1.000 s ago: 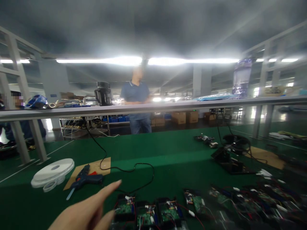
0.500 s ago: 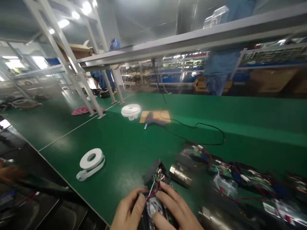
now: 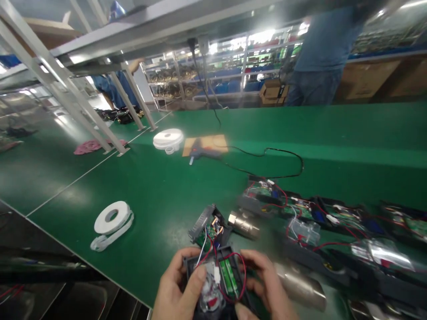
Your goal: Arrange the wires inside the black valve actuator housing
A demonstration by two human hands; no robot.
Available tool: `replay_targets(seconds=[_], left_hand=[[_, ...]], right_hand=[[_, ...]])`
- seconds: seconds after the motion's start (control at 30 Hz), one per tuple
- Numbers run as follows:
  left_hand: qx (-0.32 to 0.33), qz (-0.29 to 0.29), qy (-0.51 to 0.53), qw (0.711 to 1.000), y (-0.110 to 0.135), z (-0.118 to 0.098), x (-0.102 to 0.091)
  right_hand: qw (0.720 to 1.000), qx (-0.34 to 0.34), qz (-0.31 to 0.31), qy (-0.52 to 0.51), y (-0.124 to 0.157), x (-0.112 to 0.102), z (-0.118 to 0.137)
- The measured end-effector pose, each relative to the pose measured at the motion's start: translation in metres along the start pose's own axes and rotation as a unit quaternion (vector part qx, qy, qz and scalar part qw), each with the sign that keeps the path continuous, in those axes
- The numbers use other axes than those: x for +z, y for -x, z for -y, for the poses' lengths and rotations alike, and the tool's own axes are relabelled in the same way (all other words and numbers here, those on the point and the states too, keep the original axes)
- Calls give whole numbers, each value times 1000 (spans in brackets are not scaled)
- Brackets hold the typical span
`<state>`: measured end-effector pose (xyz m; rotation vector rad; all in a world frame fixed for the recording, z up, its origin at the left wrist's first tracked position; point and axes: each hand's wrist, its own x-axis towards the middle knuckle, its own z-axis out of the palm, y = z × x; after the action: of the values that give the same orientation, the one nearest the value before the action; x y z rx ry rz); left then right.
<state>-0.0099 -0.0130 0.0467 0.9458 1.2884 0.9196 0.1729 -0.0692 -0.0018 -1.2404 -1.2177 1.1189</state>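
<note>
hands, left and right, each grip closed round an open black casing (red wires inside).

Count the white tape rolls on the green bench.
2. One white tape roll lies near the bench's front edge, left of the hands; the other sits farther back beside the glue gun. More could be out of view.

Open black wired housing, face-up, at green bench's near edge
</note>
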Motion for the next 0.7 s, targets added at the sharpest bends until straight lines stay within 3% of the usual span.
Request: replay_targets(seconds=[0.13, 0.3, 0.4, 0.7], left_hand=[[0, -2, -11, 1000, 0, 0, -3], [-40, 17, 52, 998, 0, 5, -9], [-43, 0, 67, 997, 2, 5, -7], [-25, -44, 12, 999, 6, -1, -1]], right_hand=[[992, 67, 72, -82, -5, 19, 8], [989, 59, 58, -123, -14, 28, 12], [988, 55, 53, -134, -13, 29, 10], [991, 72, 51, -105, -11, 32, 11]])
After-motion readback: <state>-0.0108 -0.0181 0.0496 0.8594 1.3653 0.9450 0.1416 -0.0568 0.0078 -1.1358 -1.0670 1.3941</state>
